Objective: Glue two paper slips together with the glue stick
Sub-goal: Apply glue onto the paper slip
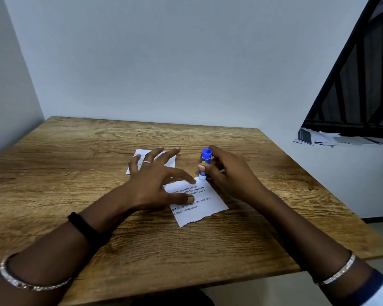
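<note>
A white printed paper slip (205, 206) with a torn lower edge lies on the wooden table (75, 151). My left hand (157, 180) presses it down with thumb and forefinger, the other fingers spread. My right hand (228, 171) grips a blue glue stick (205, 162) upright, its white tip touching the slip's far corner. A second white slip (171, 161) lies farther back, mostly hidden under my left fingers.
The table stands in a corner with white walls behind and to the left. At the right, a white ledge holds loose papers (318, 138) below a dark window frame (363, 85). The table's right edge runs near my right forearm.
</note>
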